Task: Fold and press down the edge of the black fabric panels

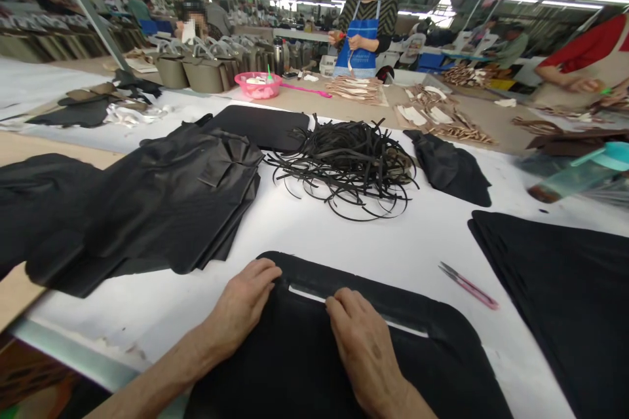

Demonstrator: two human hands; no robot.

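A black leather-like panel (pixel 295 353) with rounded corners lies in front of me on the white-covered table. Near its far edge runs a narrow white line (pixel 407 327); whether this is a slot or a strip I cannot tell. My left hand (pixel 246 301) is closed at the panel's left side, fingertips by the left end of the line. Curled over the middle of the line, my right hand (pixel 363 347) has its fingers bent against the panel and covers part of the line. Pink-handled thread snips (pixel 469 286) rest to the right of the panel.
A tangled heap of black strips (pixel 354 154) lies beyond the panel. Stacked black pieces flank it, left (pixel 162 190) and right (pixel 555 288). A bottle with a turquoise lid (pixel 574 177) is at the right. Across the table stands a person in a blue apron (pixel 361 42).
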